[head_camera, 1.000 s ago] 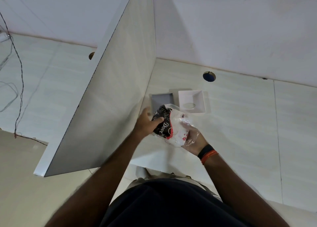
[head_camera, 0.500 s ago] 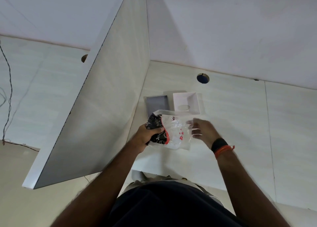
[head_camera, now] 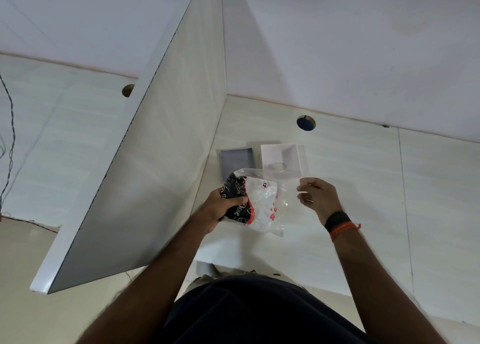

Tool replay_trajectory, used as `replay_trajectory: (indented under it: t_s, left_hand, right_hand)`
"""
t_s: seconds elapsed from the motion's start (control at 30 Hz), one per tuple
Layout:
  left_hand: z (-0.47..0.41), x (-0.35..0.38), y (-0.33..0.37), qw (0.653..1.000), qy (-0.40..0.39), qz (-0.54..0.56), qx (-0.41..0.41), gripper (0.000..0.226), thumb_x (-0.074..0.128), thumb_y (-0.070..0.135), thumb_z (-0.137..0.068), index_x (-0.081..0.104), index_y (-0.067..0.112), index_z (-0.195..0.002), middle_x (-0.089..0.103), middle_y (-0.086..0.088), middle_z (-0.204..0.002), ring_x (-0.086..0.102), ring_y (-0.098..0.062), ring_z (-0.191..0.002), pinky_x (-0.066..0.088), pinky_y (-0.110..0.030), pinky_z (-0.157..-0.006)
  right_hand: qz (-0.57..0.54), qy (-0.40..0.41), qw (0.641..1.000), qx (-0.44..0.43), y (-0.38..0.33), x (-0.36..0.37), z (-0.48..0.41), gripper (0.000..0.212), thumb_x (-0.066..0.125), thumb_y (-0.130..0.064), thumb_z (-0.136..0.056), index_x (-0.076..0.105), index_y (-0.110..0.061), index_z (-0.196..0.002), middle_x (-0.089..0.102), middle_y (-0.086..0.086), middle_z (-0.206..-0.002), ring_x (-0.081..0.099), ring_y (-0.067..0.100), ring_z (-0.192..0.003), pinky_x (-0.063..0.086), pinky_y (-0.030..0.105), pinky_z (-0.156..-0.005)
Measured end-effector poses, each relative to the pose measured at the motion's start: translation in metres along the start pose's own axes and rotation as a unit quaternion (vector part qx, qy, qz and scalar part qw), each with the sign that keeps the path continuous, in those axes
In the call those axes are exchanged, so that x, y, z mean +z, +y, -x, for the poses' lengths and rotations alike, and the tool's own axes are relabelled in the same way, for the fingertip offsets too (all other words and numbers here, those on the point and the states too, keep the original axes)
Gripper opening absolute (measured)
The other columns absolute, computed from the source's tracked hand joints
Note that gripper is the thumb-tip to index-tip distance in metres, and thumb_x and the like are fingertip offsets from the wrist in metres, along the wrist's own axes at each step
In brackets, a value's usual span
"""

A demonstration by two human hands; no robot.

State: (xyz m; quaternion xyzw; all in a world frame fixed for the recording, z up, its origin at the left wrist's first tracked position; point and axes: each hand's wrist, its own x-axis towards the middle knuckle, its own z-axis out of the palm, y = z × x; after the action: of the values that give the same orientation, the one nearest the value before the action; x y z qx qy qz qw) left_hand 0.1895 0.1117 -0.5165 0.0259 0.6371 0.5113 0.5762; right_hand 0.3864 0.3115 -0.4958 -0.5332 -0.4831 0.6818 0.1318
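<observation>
At the desk (head_camera: 368, 213) corner beside the partition (head_camera: 161, 174), the left hand (head_camera: 217, 208) is gripping the bag (head_camera: 265, 200) by its dark end, the right hand (head_camera: 318, 196) pinching its clear edge (room lying open rightward).

Left hand (head_camera: 220, 208) curled in grip; right hand (head_camera: 318, 198) pinching, fingertips together; both forearms extended forward.

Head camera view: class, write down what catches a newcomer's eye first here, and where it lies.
The clear plastic bag, black and red printed at one end, stands out mid-desk: the left hand grips the printed end, the right hand pinches the clear edge. Just behind it lie a shallow grey box and an open white box, beside the tall divider panel.
</observation>
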Motion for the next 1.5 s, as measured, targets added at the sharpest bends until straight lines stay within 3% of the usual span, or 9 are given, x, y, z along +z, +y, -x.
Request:
replay_trajectory:
  t_s: [0.17,0.47,0.67,0.8,0.93,1.03,1.17,1.3,1.5]
  left_hand:
    - [-0.005,-0.004,-0.009,0.999,0.026,0.018,-0.012,0.044,0.084,0.007,-0.072,0.07,0.01,-0.114,0.076,-0.015,-0.107,0.071,-0.036,-0.102,0.057,-0.055,-0.091]
    - [-0.01,-0.002,-0.018,0.999,0.028,0.017,-0.017,0.045,0.084,0.008,-0.071,0.07,0.01,-0.114,0.076,-0.015,-0.107,0.072,-0.035,-0.1,0.058,-0.052,-0.089]
    - [-0.012,-0.002,-0.024,0.999,0.028,0.008,-0.027,0.044,0.085,0.009,-0.071,0.07,0.01,-0.113,0.076,-0.015,-0.106,0.073,-0.034,-0.098,0.058,-0.051,-0.088]
    - [-0.013,-0.003,-0.024,0.999,0.029,0.002,-0.031,0.046,0.085,0.01,-0.07,0.069,0.011,-0.113,0.076,-0.014,-0.106,0.072,-0.034,-0.1,0.058,-0.052,-0.089]
    - [-0.014,0.001,-0.026,0.999,0.02,-0.003,-0.037,0.042,0.085,0.011,-0.071,0.07,0.011,-0.11,0.076,-0.015,-0.106,0.072,-0.034,-0.101,0.057,-0.051,-0.092]
    - [-0.016,0.01,-0.031,0.999,0.011,-0.029,-0.043,0.04,0.087,0.023,-0.069,0.071,0.017,-0.105,0.077,-0.011,-0.104,0.071,-0.033,-0.103,0.055,-0.048,-0.094]
    - [-0.016,0.013,-0.035,0.998,0.029,-0.028,-0.056,0.018,0.075,0.028,-0.085,0.068,0.019,-0.099,0.075,-0.011,-0.1,0.071,-0.028,-0.088,0.053,-0.029,-0.064]
    - [-0.022,-0.002,-0.043,0.994,0.081,-0.028,-0.061,0.03,0.074,0.028,-0.086,0.067,0.011,-0.111,0.074,-0.018,-0.107,0.07,-0.034,-0.091,0.052,-0.03,-0.06]
    - [-0.029,-0.02,-0.06,0.982,0.141,-0.111,-0.064,0.036,0.072,0.022,-0.087,0.063,0.007,-0.119,0.071,-0.019,-0.114,0.068,-0.035,-0.1,0.053,-0.034,-0.07]
  right_hand:
    - [-0.038,-0.008,0.998,0.053,0.004,0.002,-0.002,0.021,0.063,-0.025,-0.095,0.065,-0.01,-0.109,0.071,0.009,-0.097,0.069,0.027,-0.084,0.055,0.035,-0.076]
    - [0.018,-0.067,0.994,0.082,0.03,0.026,0.007,0.017,0.058,0.0,-0.093,0.068,0.001,-0.107,0.071,0.015,-0.091,0.07,0.025,-0.072,0.057,0.025,-0.063]
    - [0.024,-0.13,0.987,0.094,0.037,0.032,0.013,0.019,0.057,0.001,-0.094,0.068,0.001,-0.11,0.072,0.02,-0.105,0.07,0.035,-0.097,0.058,0.04,-0.089]
    - [0.005,-0.133,0.986,0.105,0.035,0.037,0.016,0.02,0.056,0.008,-0.091,0.071,-0.004,-0.094,0.07,0.016,-0.099,0.068,0.032,-0.087,0.06,0.036,-0.08]
    - [0.006,-0.158,0.978,0.139,0.038,0.043,0.015,0.014,0.062,-0.008,-0.09,0.071,-0.005,-0.1,0.069,0.01,-0.093,0.064,0.021,-0.07,0.056,0.03,-0.071]
    - [0.025,-0.188,0.972,0.137,0.048,0.05,0.013,0.02,0.07,-0.02,-0.088,0.073,-0.01,-0.105,0.07,0.011,-0.098,0.06,0.021,-0.076,0.054,0.034,-0.078]
    - [0.045,-0.164,0.98,0.104,0.056,0.049,0.01,0.017,0.066,-0.012,-0.091,0.073,-0.009,-0.106,0.075,0.011,-0.109,0.069,0.017,-0.082,0.058,0.03,-0.073]
    - [0.019,-0.085,0.985,0.149,0.062,0.019,-0.002,0.047,0.08,-0.021,-0.076,0.069,-0.003,-0.118,0.073,0.019,-0.112,0.07,0.035,-0.1,0.055,0.055,-0.091]
    - [-0.101,0.034,0.988,0.112,0.054,-0.043,-0.012,0.041,0.066,-0.014,-0.089,0.062,-0.005,-0.129,0.069,0.017,-0.12,0.065,0.038,-0.106,0.056,0.044,-0.079]
